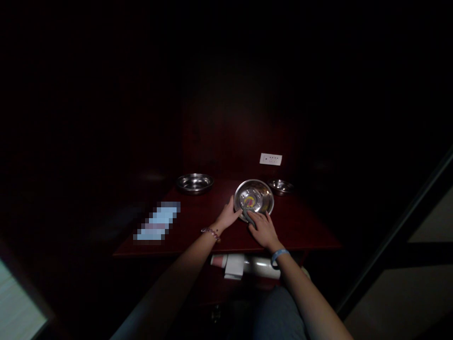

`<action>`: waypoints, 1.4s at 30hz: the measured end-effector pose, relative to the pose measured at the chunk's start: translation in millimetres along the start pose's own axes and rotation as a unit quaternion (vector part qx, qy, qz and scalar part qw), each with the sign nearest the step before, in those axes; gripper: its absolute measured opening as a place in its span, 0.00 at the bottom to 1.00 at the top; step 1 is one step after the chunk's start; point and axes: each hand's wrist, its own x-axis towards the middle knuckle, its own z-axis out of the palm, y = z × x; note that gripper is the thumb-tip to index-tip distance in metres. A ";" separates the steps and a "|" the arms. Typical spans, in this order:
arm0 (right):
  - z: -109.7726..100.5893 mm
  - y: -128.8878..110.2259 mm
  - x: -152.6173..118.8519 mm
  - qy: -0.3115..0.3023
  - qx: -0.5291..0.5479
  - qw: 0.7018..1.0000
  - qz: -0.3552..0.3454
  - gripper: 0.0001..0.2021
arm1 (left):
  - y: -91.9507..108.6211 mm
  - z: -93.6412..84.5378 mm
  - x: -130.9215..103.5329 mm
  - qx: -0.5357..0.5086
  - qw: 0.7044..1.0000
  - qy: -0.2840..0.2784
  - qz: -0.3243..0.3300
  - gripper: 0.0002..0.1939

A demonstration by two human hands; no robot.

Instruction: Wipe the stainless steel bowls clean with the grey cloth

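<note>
A shiny metal bowl point(264, 199), tilted toward me, is over the dark red shelf; a yellow and red round label point(249, 201) shows on its inner bottom. My left hand point(228, 217) grips its left rim, thumb on the near edge and the other fingers partly hidden behind it. With my right hand point(264, 229) I press a dark grey cloth point(249, 217) against the near inner side of the bowl. The fingers of that hand lie closed over the cloth, and part of it is covered by them.
A wide metal dish point(195, 183) stands at the back left and a smaller metal bowl point(281, 186) at the back right. On the back wall is a white socket panel point(271, 159). A blurred-out rectangle point(158, 222) lies left. Below are stacked paper cups point(219, 260) and a white packet point(234, 266).
</note>
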 end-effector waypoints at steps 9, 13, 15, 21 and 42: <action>0.3 0.1 -1.0 0.014 -0.017 0.999 0.024 0.24 | -4.8 -2.5 2.8 0.029 0.998 0.048 -0.023 0.16; 0.5 0.8 -0.1 0.004 -0.017 1.000 0.022 0.24 | -8.6 -0.8 1.4 0.032 0.998 0.027 -0.040 0.20; 0.4 1.2 0.3 0.001 -0.018 1.000 0.020 0.24 | -9.2 0.7 -0.7 0.039 0.998 0.009 -0.048 0.25; 0.7 2.3 0.7 0.000 -0.021 1.000 0.016 0.25 | -5.9 1.6 -6.1 0.040 0.997 -0.012 -0.063 0.39; 1.1 0.8 -0.1 0.008 -0.013 1.000 0.024 0.25 | 5.8 -5.6 -2.6 0.083 0.995 0.028 -0.049 0.24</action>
